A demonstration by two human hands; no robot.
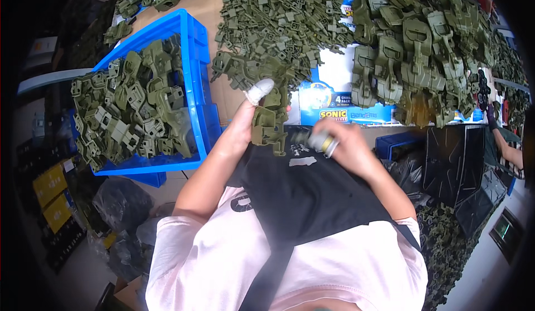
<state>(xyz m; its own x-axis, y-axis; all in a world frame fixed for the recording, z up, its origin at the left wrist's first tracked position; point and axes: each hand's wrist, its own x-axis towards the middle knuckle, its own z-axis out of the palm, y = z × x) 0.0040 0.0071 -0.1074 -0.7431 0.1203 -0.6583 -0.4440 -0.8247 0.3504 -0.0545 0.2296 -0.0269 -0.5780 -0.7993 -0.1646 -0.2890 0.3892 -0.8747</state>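
Olive moulded plastic part (270,127), angular, open-framed: pinched by fingers of left hand (244,117), at worktop (213,1) near edge. Right hand (348,144): blurred, finger grip cannot be told. Blue plastic crate (196,54): beside left edge.

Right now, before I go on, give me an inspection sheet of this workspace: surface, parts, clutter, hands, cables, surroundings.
Surface: brown cardboard and blue-and-white printed packaging, largely covered.
Parts: green plastic part in the left hand; small-part pile beyond it; larger-part pile to the right; blue crate at left, heaped with green parts.
Clutter: dark plastic bags at lower left.
Hands: left thumb wrapped in white, gripping; right hand blurred, grip unclear.
Cables: nothing seen.
Surroundings: another person's arm, far right.
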